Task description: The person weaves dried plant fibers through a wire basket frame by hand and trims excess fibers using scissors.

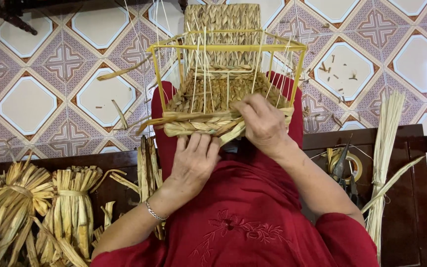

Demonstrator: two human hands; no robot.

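No packages, labels or signs in view. Half-woven basket [213, 94] on yellow wire frame [226, 47] rests on person's lap, red garment [243, 217] under it, patterned tile floor [50, 74] beyond. Left hand [193, 165] sits under basket's near edge, fingers [196, 143] loosely together and curled up against the braided straw rim [198, 126], touching it from below; cannot tell if pinching a strand. Right hand [263, 123] on top of rim at right corner, fingers bent and pressed together, gripping rim and flat straw strands there. Silver bracelet [155, 212] on left wrist. Thin pale upright strands run from basket base to frame top. Dark wooden bench [406, 198] under person; bundles of dried straw [40, 207] at left, tied sheaf of pale reeds [384, 153] at right, scissors [342, 170] and a tape roll [354, 165] just beside it
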